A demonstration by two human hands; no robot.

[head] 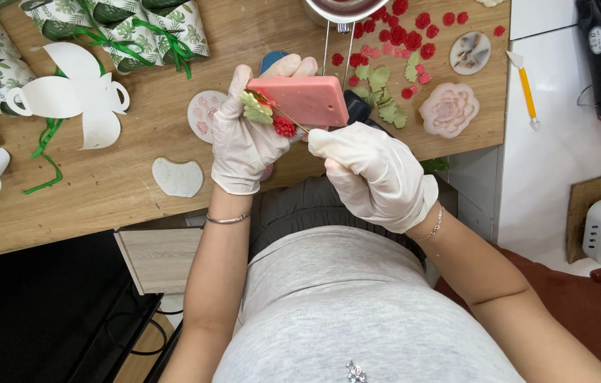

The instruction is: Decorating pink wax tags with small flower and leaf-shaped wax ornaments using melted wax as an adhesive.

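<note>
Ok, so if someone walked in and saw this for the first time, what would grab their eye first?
Probably the two white-gloved hands at the centre: the left hand holds a pink rectangular block with a green leaf piece and a small red flower against it, while the right hand works a thin stick there. Next, the scatter of red flowers and green leaves on the wooden table just beyond.

Metal bowl (334,10) cut by top edge; thin stick (290,118) tip hidden behind pink block (309,100).
</note>
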